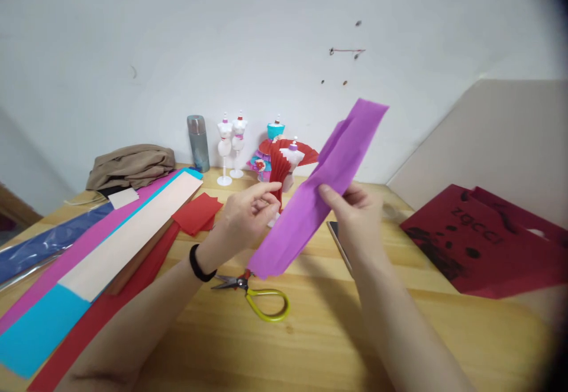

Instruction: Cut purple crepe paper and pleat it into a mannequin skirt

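My right hand (355,214) pinches a folded strip of purple crepe paper (306,220), thumb in front and fingers behind. The strip is held slantwise above the table, its upper end to the right. My left hand (252,211) is beside the strip's left edge, loosely curled, with a gap between index finger and thumb and nothing seen in it. A black band circles the left wrist. Below the strip lie scissors (266,303) with yellow handles. Behind the hands stands a small white dress form (293,155) beside pleated red paper (279,170).
Long paper strips in pink (133,232), blue (48,327) and red (102,321) lie left, near red paper pieces (197,213). Brown cloth (133,164), a flask (198,143) and more dress forms (225,149) stand along the wall. A phone (339,244) and a red bag (465,250) lie right.
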Demonstrator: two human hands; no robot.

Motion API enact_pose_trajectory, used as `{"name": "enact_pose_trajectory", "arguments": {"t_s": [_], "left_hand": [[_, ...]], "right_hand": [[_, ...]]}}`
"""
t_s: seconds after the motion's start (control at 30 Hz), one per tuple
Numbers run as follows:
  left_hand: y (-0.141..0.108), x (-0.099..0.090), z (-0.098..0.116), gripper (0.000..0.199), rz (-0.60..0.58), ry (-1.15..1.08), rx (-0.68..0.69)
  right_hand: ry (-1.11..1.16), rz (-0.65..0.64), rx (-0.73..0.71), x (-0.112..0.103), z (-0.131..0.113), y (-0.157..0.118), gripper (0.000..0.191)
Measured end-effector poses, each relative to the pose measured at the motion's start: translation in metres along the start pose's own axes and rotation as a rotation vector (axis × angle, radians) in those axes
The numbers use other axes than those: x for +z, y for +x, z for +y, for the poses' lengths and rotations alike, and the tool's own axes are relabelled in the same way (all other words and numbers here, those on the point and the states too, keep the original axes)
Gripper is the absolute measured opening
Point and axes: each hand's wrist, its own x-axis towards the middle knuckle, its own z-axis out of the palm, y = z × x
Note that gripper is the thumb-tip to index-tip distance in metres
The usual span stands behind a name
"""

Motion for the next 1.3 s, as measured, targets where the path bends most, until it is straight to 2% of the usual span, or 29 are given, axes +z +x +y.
{"name": "enact_pose_trajectory", "arguments": {"t_s": [0.07, 0.13, 0.27, 0.4, 0.47, 0.57, 0.67, 0.77, 0.87, 1.07, 1.2, 1.3], "left_hand": [[0.002, -0.003, 0.001, 0.025, -0.014, -0.017, -0.017], [0.004, -0.006, 0.001, 0.019, -0.025, -0.023, -0.039], [0.006, -0.009, 0.001, 0.021, -0.025, -0.003, -0.073], [0.007, -0.010, -0.002, 0.022, -0.046, 0.007, -0.125], [0.008, -0.010, -0.004, 0.022, -0.061, 0.016, -0.138], [0.009, -0.010, -0.007, 0.021, -0.094, 0.044, -0.135], [0.010, -0.011, -0.008, 0.019, -0.138, 0.067, -0.132], [0.011, -0.011, -0.009, 0.017, -0.173, 0.076, -0.133], [0.011, -0.011, -0.009, 0.016, -0.194, 0.091, -0.132], [0.010, -0.013, -0.009, 0.017, -0.196, 0.125, -0.135], [0.013, -0.018, -0.013, 0.018, -0.194, 0.158, -0.141], [0.015, -0.020, -0.013, 0.029, -0.129, 0.086, -0.217]], "right_hand": [[-0.019, 0.084, -0.074, -0.012, 0.000, 0.011, 0.010], [0.007, 0.086, -0.071, -0.021, 0.002, 0.021, 0.009], [0.105, 0.022, 0.052, -0.028, 0.014, 0.035, 0.016], [0.117, -0.087, 0.195, -0.025, 0.026, 0.038, 0.017], [0.078, -0.085, 0.217, -0.022, 0.030, 0.037, 0.018], [-0.041, -0.001, 0.166, -0.019, 0.032, 0.035, 0.018], [-0.253, 0.072, 0.025, -0.019, 0.032, 0.033, 0.013], [-0.511, 0.085, -0.086, -0.020, 0.030, 0.031, 0.013], [-0.575, 0.066, -0.082, -0.021, 0.029, 0.030, 0.015], [-0.421, 0.052, -0.012, -0.018, 0.020, 0.030, 0.011], [-0.177, 0.073, 0.015, -0.015, 0.005, 0.020, 0.008], [0.001, -0.114, 0.097, -0.012, 0.001, 0.010, 0.013]]}}
